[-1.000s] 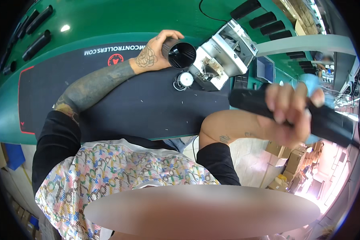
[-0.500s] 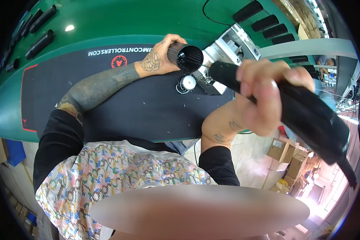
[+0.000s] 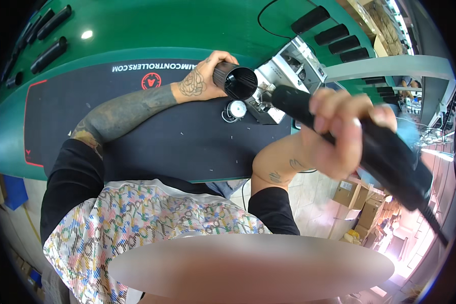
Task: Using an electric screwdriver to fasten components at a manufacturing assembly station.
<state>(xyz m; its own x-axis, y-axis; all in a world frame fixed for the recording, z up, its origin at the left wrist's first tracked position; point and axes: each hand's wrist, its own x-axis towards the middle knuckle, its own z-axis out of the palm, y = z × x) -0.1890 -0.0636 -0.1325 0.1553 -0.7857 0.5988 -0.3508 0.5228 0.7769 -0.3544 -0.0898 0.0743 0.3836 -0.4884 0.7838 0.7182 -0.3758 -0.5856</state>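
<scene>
My left hand [image 3: 200,81] grips a short black tube [image 3: 234,81] whose open end faces the camera, held just above the black mat [image 3: 137,131]. My right hand [image 3: 339,134] is wrapped around a long black corded power tool [image 3: 370,147]. The tool's tip points at the tube's opening and lies close to it. A small round silver part [image 3: 234,108] lies on the mat just below the tube.
A grey metal fixture [image 3: 289,68] stands behind the tube on the green bench [image 3: 152,25]. Several black cylinders [image 3: 334,33] line the bench at the upper right and others [image 3: 48,53] at the upper left. Cardboard boxes [image 3: 362,200] sit on the floor at the right.
My right hand has swung the black tool up and leftward until its tip nears the tube. My left hand has lifted and tilted the tube toward it.
</scene>
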